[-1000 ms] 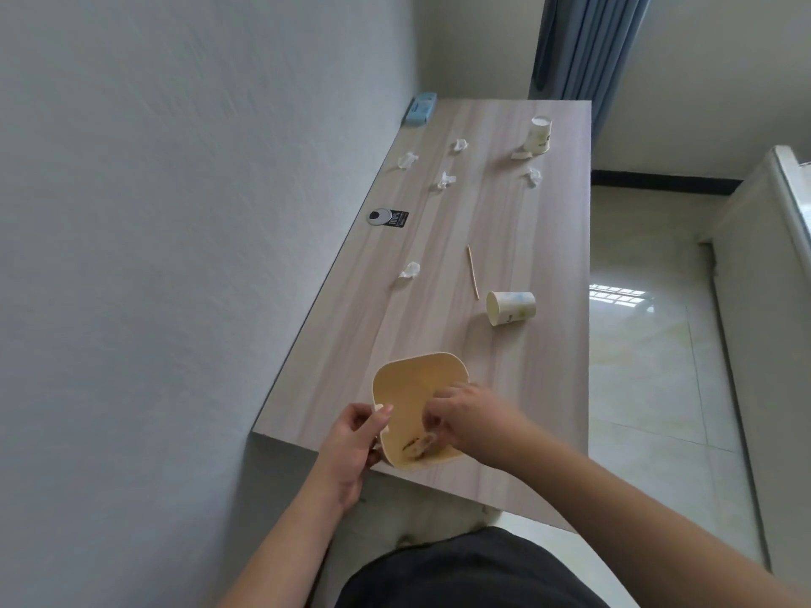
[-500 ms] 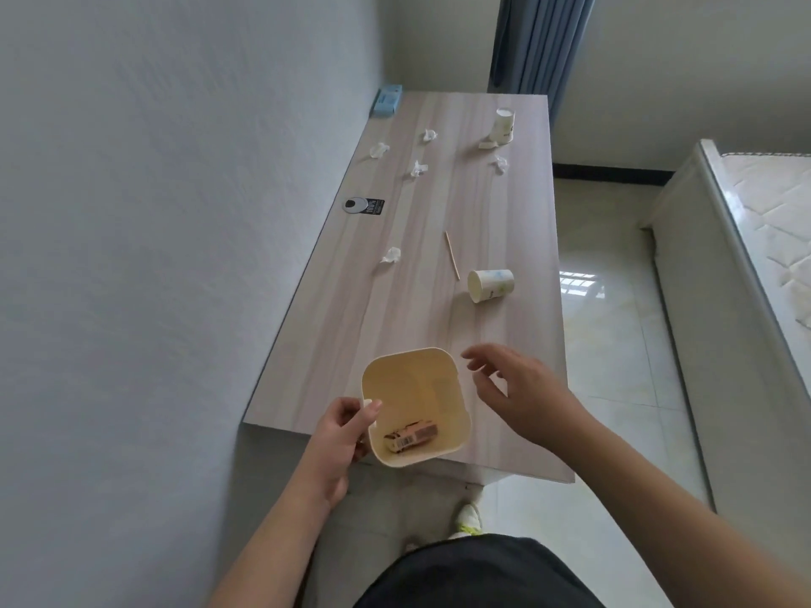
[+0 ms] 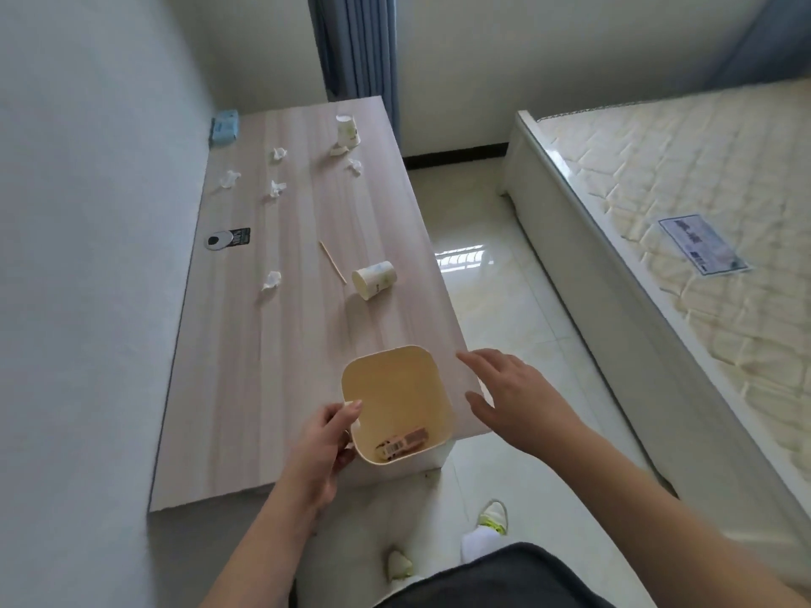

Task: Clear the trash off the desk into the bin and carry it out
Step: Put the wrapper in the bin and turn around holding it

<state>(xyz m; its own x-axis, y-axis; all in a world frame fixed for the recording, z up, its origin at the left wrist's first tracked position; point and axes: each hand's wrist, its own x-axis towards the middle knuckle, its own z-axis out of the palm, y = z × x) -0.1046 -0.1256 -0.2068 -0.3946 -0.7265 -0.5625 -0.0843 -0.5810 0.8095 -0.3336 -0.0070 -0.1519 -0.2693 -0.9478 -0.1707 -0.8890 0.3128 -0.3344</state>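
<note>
My left hand [image 3: 322,449] grips the near-left rim of a small cream bin [image 3: 386,388] held over the near end of the wooden desk [image 3: 245,370]. A small wrapper [image 3: 401,441] lies at the bin's bottom. My right hand [image 3: 509,397] hovers open just right of the bin, fingers spread, holding nothing. On the desk lie a tipped paper cup [image 3: 374,279], a thin wooden stick [image 3: 332,262], a crumpled tissue [image 3: 271,280], and farther off several tissue wads [image 3: 276,188] and an upside-down paper cup [image 3: 348,130].
A black-and-white tag [image 3: 227,237] and a blue tissue pack [image 3: 224,127] lie along the wall side of the desk. A bare mattress bed [image 3: 684,204] stands to the right across a glossy tiled floor [image 3: 496,309]. Blue curtains [image 3: 355,46] hang behind the desk.
My right hand came out of the bin, leaving the wrapper inside, and now hovers open to its right. The view swung right, showing the bed.
</note>
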